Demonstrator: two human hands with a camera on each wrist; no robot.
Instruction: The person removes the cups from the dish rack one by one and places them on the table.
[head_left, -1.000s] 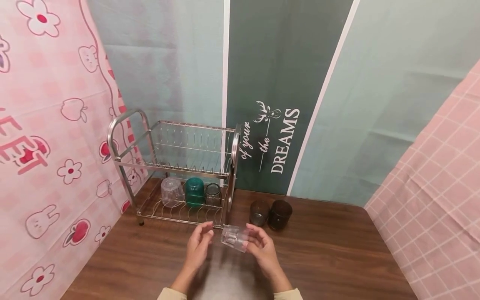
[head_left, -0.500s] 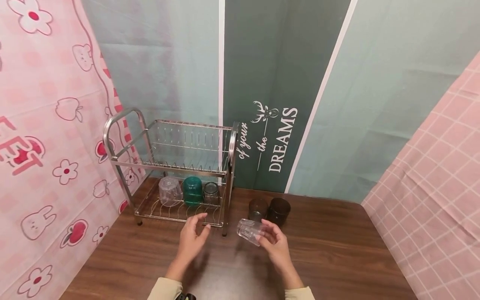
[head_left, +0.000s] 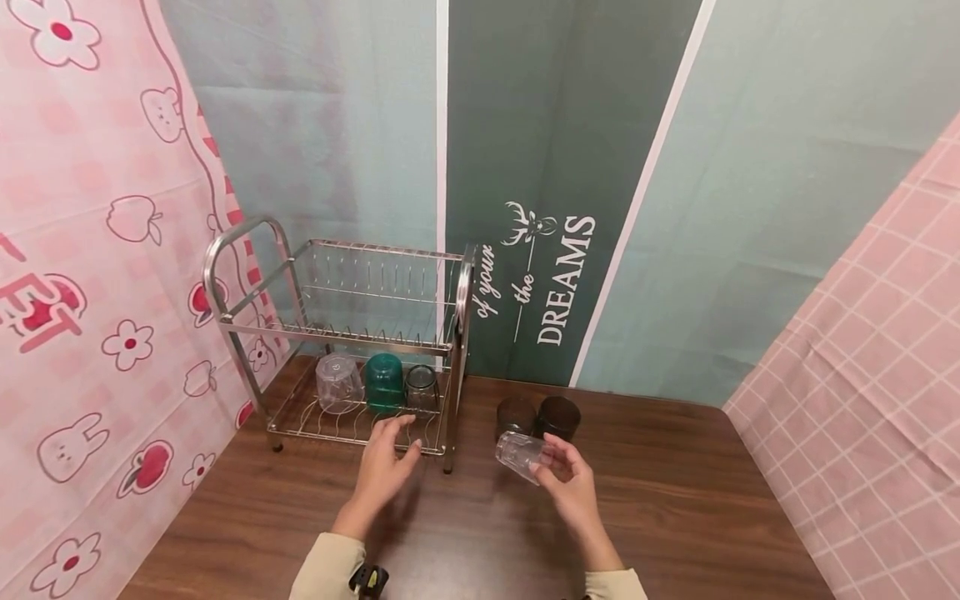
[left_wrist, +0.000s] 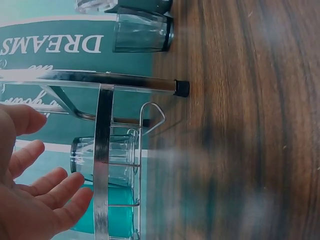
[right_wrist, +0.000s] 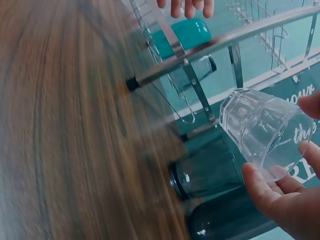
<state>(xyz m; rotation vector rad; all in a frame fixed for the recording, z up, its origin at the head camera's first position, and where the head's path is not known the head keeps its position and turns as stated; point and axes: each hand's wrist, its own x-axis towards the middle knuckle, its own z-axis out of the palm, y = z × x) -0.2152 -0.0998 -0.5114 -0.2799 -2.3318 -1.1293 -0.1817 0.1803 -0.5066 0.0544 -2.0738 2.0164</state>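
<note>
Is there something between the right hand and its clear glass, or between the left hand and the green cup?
Right hand: nothing visible, it holds the clear glass directly. Left hand: a metal rack bar crosses in front of the green cup in the left wrist view.

The place looks like a home, though which room cannot be told. A two-tier metal dish rack stands on a wood-grain table, among everyday drinkware: a clear cup, a teal cup, dark tumblers. Household fabrics surround it: a flower-and-rabbit cloth, a green curtain lettered "DREAMS", a pink checked cloth.
</note>
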